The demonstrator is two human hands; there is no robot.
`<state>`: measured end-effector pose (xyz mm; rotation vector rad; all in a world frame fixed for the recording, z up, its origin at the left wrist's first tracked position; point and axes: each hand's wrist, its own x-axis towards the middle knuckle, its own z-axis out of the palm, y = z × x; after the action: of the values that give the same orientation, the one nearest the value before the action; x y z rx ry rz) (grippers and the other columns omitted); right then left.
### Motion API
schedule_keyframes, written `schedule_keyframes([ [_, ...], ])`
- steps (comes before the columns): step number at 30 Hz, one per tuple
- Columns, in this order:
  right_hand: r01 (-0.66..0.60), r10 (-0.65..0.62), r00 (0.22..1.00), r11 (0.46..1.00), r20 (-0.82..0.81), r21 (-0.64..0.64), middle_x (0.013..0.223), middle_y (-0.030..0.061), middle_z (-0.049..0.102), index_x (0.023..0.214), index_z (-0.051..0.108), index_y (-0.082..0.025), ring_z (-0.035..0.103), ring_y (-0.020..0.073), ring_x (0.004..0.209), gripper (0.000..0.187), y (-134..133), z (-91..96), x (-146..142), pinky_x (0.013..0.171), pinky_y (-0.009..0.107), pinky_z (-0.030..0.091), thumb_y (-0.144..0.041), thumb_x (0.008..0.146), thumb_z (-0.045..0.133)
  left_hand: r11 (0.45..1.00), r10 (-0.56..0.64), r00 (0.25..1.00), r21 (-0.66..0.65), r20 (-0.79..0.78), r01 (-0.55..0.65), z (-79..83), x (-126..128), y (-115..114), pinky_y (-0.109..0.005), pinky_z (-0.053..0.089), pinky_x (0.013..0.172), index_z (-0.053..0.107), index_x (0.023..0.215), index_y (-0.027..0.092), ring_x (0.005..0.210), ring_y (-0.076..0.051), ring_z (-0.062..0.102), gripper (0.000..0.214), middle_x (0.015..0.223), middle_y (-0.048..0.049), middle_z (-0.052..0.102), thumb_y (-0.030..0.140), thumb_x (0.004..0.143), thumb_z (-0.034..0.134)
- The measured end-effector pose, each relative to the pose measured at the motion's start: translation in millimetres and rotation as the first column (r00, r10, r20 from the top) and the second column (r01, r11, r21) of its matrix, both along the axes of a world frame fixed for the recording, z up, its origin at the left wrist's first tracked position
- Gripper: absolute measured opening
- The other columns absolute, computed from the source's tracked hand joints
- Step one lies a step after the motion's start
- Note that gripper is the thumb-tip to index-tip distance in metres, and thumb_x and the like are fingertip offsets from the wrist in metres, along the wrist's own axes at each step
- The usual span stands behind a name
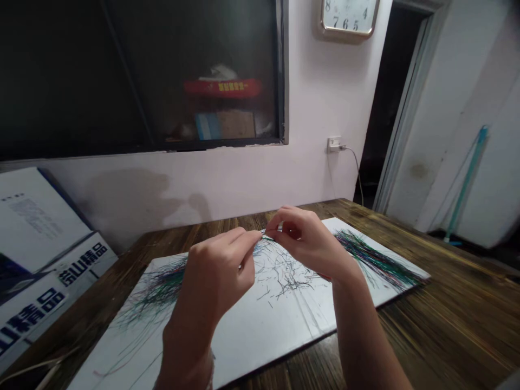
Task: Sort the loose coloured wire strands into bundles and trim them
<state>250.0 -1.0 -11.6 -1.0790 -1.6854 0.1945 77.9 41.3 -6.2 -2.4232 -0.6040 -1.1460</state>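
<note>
Across the near part of the counter (467, 306), a white board (260, 346) runs out past the bottom of the view, bare toward its near edge. Over it the person's left hand (221, 265) is curled, thumb and forefinger drawn together in a pinch on a thin strand (264, 233); the right hand (309, 235) meets it with thumb and forefinger closed on the same strand, its other fingers bent. The fingertips nearly touch, and the strand is up off the board, toward its far edge. Below, a left bundle (164, 284) of fine coloured strands fans out by the board's left edge, a right bundle (379, 260) lies along its right edge to the corner, and short dark clippings (288, 276) scatter between them. A printed box (52, 276) stands at the counter's left edge. Beyond the counter's far edge rises a pale wall (244, 173) with a socket (333, 144), a dark window (81, 76) and a clock (347, 19); past the right corner are a dark doorway (394, 97) and a teal pole (466, 184)
</note>
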Motion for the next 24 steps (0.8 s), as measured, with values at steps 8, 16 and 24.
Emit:
schedule_keyframes([
  [8, 0.075, -0.097, 0.992, 0.962, 0.074, 0.262, 0.074, -0.0026, 0.053, 0.072, 0.058, -0.016, 0.041, 0.0051, 0.056, 0.012, -1, 1.6, -14, 0.053, 0.021, 0.037, -0.005, 0.076, 0.055, 1.000, 0.020, 0.999, 0.001, 0.036, -0.020, -1.3, -4, 0, -0.027, 0.037, 0.051, 0.065, 0.079, 0.019, 0.053, -0.013, 0.053, 0.019, 0.061, 0.0020, 0.060, 0.007, 0.076, 0.051],
  [16, 0.188, -0.206, 0.979, 0.905, 0.006, 0.383, 0.074, -0.0025, 0.055, 0.074, 0.061, -0.016, 0.045, 0.0059, 0.058, 0.014, 1, -1.5, -27, 0.057, 0.020, 0.040, -0.003, 0.071, 0.058, 0.992, 0.027, 0.982, 0.116, 0.188, -0.049, -0.2, 1, 2, -0.027, 0.041, 0.053, 0.067, 0.081, 0.015, 0.058, -0.015, 0.061, 0.015, 0.069, -0.0027, 0.067, 0.009, 0.079, 0.052],
  [24, 0.214, -0.185, 0.977, 0.886, -0.110, 0.411, 0.075, -0.0023, 0.053, 0.076, 0.058, -0.016, 0.048, 0.0069, 0.062, 0.016, 0, -1.3, -37, 0.059, 0.021, 0.043, -0.001, 0.072, 0.057, 0.983, 0.049, 0.980, 0.163, 0.192, -0.081, 2.7, 0, -9, -0.027, 0.040, 0.051, 0.067, 0.083, 0.014, 0.053, -0.013, 0.056, 0.012, 0.063, -0.0005, 0.064, 0.011, 0.079, 0.056],
])
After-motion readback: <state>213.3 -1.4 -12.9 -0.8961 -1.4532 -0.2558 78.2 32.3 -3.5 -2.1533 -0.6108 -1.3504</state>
